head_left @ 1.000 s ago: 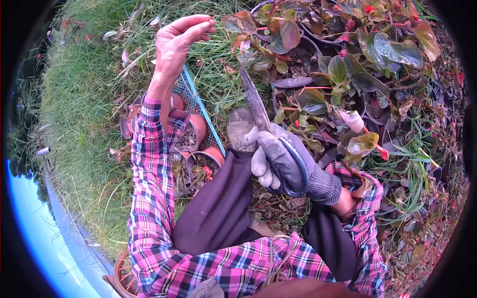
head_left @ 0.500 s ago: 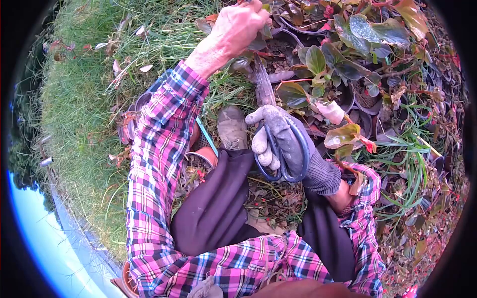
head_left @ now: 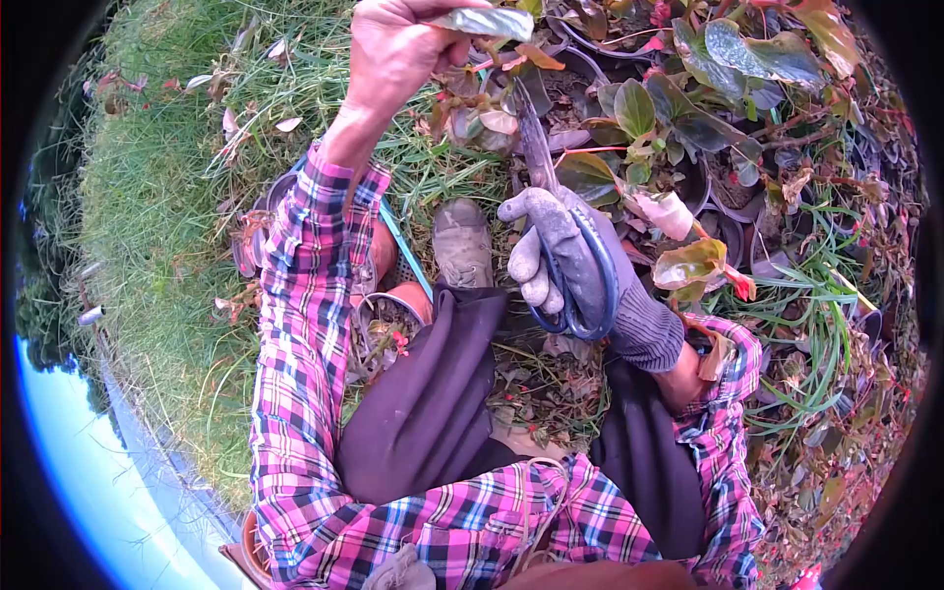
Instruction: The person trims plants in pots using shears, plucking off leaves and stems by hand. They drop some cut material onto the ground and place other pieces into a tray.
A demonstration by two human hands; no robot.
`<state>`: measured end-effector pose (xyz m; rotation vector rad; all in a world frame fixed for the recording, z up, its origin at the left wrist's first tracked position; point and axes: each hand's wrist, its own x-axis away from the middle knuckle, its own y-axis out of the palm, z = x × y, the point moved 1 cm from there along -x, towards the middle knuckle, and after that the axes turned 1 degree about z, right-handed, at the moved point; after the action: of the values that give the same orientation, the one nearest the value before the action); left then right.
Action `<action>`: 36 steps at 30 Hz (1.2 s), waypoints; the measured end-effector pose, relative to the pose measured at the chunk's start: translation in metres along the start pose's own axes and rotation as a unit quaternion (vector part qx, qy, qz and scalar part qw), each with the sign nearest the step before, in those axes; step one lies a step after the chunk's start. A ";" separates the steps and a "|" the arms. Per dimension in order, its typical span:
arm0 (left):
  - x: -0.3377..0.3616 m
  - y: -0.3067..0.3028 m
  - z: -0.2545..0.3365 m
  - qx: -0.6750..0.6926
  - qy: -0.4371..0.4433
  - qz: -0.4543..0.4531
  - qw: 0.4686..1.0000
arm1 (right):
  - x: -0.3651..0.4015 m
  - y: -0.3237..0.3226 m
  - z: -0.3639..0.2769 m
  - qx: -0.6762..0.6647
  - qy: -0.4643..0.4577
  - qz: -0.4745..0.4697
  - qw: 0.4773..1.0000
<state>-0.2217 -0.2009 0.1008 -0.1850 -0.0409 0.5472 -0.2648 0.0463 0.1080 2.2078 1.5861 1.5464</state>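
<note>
The left hand (head_left: 393,54), bare, is raised at the top of the view, its fingers pinched shut on a smooth, grey-green oval leaf (head_left: 484,22) that sticks out to the right. The right hand (head_left: 562,258) wears a grey knitted glove (head_left: 644,334) with a ribbed cuff and is closed around the scissors (head_left: 539,157). Gloved fingers pass through the rounded blue handle loops, and the long, dull metal blades lie together, pointing up into the plants (head_left: 629,108). Those plants have glossy, rounded green and reddish leaves in dark pots. Just left of the gloved hand sits a worn, muddy shoe (head_left: 462,241); rough grass (head_left: 167,197) spreads to the left. Both sleeves (head_left: 305,324) are pink checked cloth.
</note>
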 end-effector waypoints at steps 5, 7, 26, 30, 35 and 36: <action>-0.004 -0.035 0.031 0.221 0.005 0.122 0.968 | -0.003 0.002 -0.004 0.024 -0.018 -0.004 1.000; 0.012 -0.035 0.036 -0.023 0.009 0.203 0.979 | -0.006 0.001 -0.001 0.019 -0.029 -0.010 0.999; -0.012 -0.025 -0.035 -0.464 0.047 -0.106 0.879 | -0.063 0.010 -0.013 0.057 0.033 -0.033 0.997; -0.006 -0.022 -0.038 -0.407 -0.057 -0.106 0.905 | -0.064 0.010 -0.014 0.064 -0.010 -0.010 0.998; 0.001 -0.015 -0.024 -0.192 -0.105 -0.051 0.974 | -0.070 0.007 -0.017 0.062 0.035 -0.024 0.997; 0.003 -0.010 -0.018 -0.168 -0.106 -0.057 0.979 | -0.070 0.006 -0.018 0.067 0.028 -0.027 0.997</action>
<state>-0.2122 -0.2110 0.0852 -0.4503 -0.3503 0.4414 -0.2728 -0.0164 0.0722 2.1833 1.8001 1.5450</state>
